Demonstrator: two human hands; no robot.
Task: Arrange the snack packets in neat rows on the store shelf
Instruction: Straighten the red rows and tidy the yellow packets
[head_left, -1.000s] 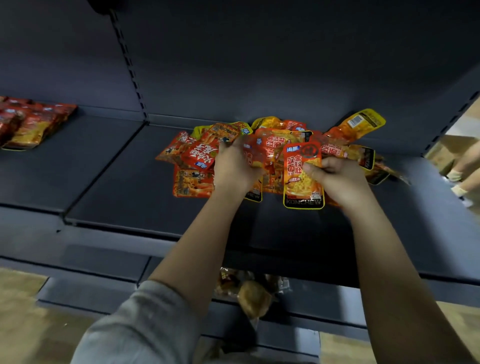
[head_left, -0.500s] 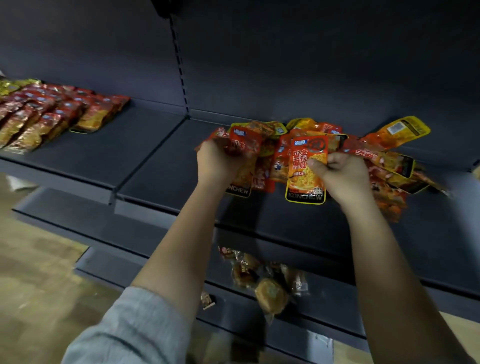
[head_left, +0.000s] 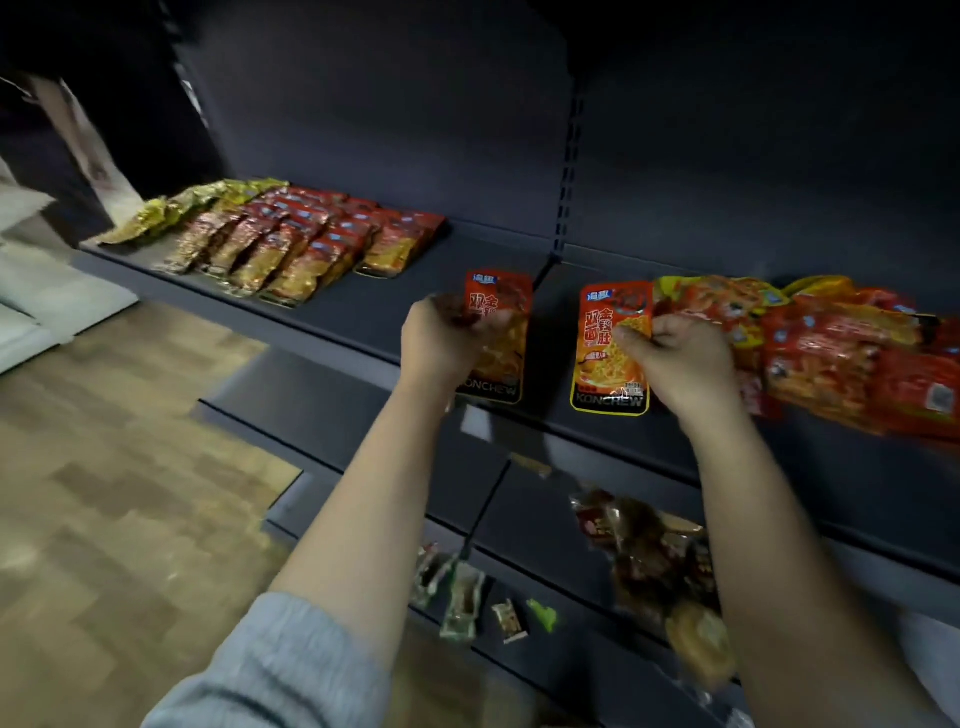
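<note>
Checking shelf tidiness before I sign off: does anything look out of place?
Yes. The red and orange snack packets right of the right hand lie in an overlapping heap, unlike the neat packet rows further left on the dark shelf.

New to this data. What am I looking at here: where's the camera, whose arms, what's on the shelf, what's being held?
There is no robot: a person stocks a store shelf with bare hands. The single camera sits on the person's head and looks forward and down, so the two arms reaching in from the bottom are theirs.

The left hand grips an orange Konchew packet. The right hand grips a second Konchew packet by its edge.

To the far left, neat rows of packets lie flat on the shelf. On the right lies a loose pile of packets, not yet sorted. A lower shelf holds a few other wrapped snacks; they are blurred.
</note>
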